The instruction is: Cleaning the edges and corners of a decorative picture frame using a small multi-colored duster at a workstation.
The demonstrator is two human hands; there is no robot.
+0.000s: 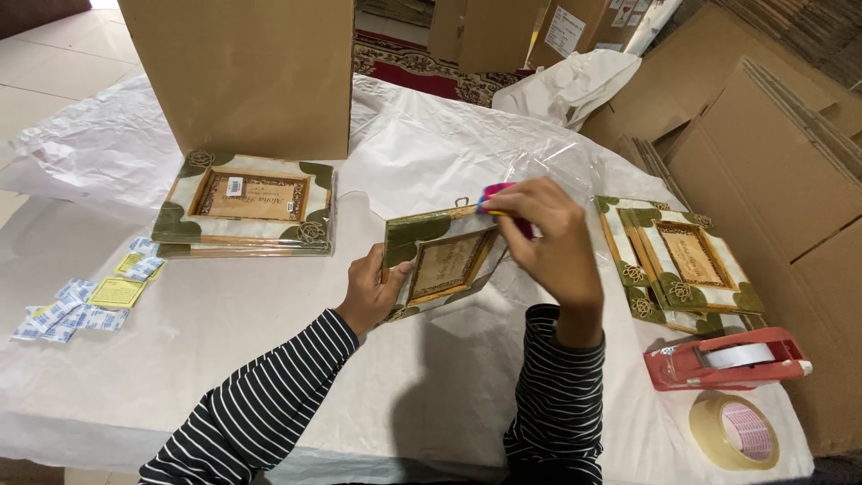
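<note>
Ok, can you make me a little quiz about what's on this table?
1. True or false: the left hand holds the side of a framed plaque.
2. What sits nearest the roll of tape? A) the red tape dispenser B) the small packets C) the tall cardboard box
3. Fill in: the right hand pinches a small ___ thing at the plaque's top corner.

Key
1. True
2. A
3. Pink. It is too hidden by the fingers to tell what it is.
</note>
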